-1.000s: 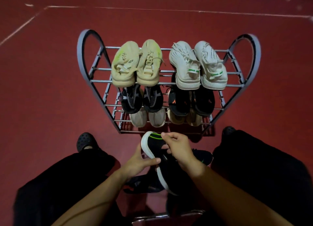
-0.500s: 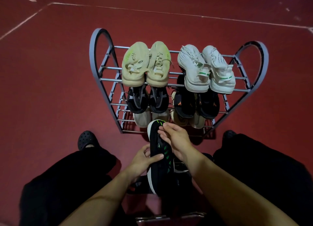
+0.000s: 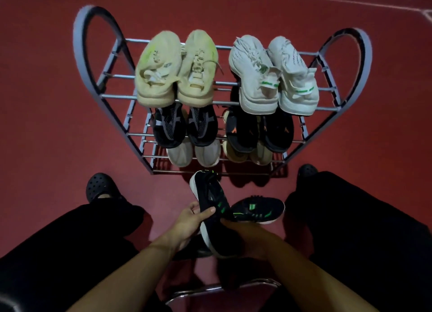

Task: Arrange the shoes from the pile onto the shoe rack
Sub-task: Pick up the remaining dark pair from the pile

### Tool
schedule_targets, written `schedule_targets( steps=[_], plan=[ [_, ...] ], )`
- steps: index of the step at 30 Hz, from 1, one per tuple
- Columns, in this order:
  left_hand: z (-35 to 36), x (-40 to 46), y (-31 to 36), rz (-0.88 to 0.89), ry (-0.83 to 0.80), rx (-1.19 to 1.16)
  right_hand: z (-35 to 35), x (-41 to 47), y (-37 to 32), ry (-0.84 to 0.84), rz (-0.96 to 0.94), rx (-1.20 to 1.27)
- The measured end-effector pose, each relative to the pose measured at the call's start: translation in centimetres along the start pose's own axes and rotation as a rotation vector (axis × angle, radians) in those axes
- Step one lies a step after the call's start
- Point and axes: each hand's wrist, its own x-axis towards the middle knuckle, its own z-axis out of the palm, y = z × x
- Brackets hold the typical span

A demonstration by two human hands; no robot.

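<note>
A black shoe with green marks and a white sole (image 3: pixel 211 204) is held just in front of the grey shoe rack (image 3: pixel 98 61), toe pointing at the rack's lowest shelf. My left hand (image 3: pixel 190 220) grips its left side near the middle. My right hand (image 3: pixel 247 237) holds its heel end from the right. Its mate, a second black shoe (image 3: pixel 257 210), lies on the floor to the right. The rack's top shelf carries a cream pair (image 3: pixel 175 71) and a white pair (image 3: pixel 273 75). Dark pairs (image 3: pixel 184 127) sit on the middle shelf, pale pairs (image 3: pixel 194 152) on the lowest.
The floor is red with white lines at the back. My legs in black trousers and black clogs (image 3: pixel 100 187) flank the space before the rack. A metal bar of a seat (image 3: pixel 210 290) shows at the bottom edge.
My right hand has slid from the shoe's toe back to its heel. The held shoe has tilted, and the second black shoe on the floor is now uncovered. The view has moved closer to the rack.
</note>
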Motion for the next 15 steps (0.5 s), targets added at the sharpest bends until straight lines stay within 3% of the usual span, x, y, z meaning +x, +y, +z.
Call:
schedule_targets(
  steps=[2, 6, 10, 15],
  plan=[
    [1.3, 1.4, -0.5, -0.030, -0.030, -0.011, -1.8, 0.3, 0.3, -0.006, -0.032, 0.073],
    [3.8, 4.7, -3.6, -0.196, -0.006, -0.041, -5.8, 1.2, -0.1, 0.227, -0.110, 0.050],
    [5.5, 8.2, -7.4, -0.278, -0.068, 0.087, -10.8, 2.3, 1.4, 0.434, -0.146, -0.073],
    [6.1, 14.9, -10.5, -0.276, 0.239, 0.222, -14.2, 3.7, 4.2, 0.686, -0.027, 0.066]
  ],
)
